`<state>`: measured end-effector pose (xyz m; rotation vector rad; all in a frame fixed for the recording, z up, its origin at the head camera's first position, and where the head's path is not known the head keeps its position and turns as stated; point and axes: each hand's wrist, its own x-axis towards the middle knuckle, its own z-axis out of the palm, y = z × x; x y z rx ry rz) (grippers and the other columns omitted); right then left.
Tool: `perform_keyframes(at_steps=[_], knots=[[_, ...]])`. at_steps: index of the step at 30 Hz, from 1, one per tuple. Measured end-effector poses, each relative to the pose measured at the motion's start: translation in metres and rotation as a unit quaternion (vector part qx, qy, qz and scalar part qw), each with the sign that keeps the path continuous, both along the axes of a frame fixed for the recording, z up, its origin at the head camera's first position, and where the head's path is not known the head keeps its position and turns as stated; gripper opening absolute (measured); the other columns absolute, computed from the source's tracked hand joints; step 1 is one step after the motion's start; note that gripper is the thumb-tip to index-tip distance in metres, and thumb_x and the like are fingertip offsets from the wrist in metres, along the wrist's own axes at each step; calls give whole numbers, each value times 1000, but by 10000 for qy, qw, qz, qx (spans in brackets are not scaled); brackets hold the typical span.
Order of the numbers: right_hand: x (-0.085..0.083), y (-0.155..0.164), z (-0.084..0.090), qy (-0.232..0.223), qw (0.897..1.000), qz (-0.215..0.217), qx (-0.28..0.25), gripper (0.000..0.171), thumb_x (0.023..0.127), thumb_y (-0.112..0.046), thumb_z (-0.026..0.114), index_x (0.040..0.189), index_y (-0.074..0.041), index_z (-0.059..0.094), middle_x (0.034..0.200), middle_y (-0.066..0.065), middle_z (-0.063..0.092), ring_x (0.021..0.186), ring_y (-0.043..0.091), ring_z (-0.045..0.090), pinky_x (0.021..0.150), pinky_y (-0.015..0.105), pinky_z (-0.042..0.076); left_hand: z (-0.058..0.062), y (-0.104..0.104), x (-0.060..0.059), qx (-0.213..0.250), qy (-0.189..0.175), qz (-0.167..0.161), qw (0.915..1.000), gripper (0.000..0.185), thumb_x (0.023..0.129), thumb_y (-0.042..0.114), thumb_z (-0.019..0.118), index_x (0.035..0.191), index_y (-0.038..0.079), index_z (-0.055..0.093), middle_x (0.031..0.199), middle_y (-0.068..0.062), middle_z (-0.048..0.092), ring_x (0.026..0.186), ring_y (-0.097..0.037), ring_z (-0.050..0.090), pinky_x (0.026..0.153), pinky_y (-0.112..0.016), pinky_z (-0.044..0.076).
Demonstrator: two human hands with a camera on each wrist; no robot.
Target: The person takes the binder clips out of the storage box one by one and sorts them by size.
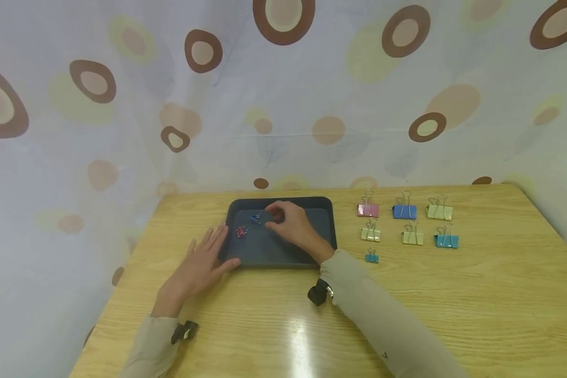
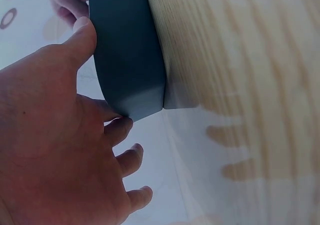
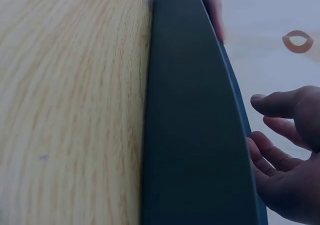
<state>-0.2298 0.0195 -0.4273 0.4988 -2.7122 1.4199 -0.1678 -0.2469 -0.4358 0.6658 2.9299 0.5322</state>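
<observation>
Presently, landmark: dark tray (image 1: pixel 269 252) on the desk (image 1: pixel 453 304).
Clips: blue clip (image 1: pixel 255 219) and pink clip (image 1: pixel 241 231) inside tray, left part.
Handling: likely light, stiff, springy; best pinched across the body.
Right hand (image 1: pixel 293 224): over tray centre, fingers curled; hold uncertain.
Left hand (image 1: pixel 200 265): flat, fingers straight, touching tray's left edge.

Both arms wear long beige sleeves (image 1: pixel 382 320) that reach the wrists. A small black camera unit (image 1: pixel 318 292) is strapped under the right wrist, with a bit of silver metal showing, and another black unit (image 1: pixel 185 331) sits at the left cuff. The left hand (image 1: pixel 199 264) and right hand (image 1: pixel 294 226) are bare, with no gloves or rings showing.
</observation>
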Motion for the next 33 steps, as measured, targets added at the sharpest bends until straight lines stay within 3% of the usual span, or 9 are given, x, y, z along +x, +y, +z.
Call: perform_keyframes(at_steps=[18,33], knots=[[-29,-32,-14,-389,9991,-133,102,30,89,-6,79,118,-2,73,118,13,71,109,29,65,96,43,53,1,-1,0,124,78,-14,9999,89,102,58,53,163,3,19,170,-14,18,154,-44,15,117,-73,11],[-32,-35,-17,-574,9975,-277,310,14,89,-5,79,103,-4,78,95,10,75,86,23,70,78,35,57,2,1,2,-7,30,35,10000,90,102,56,55,164,3,18,171,-12,14,155,-42,12,119,-71,9]])
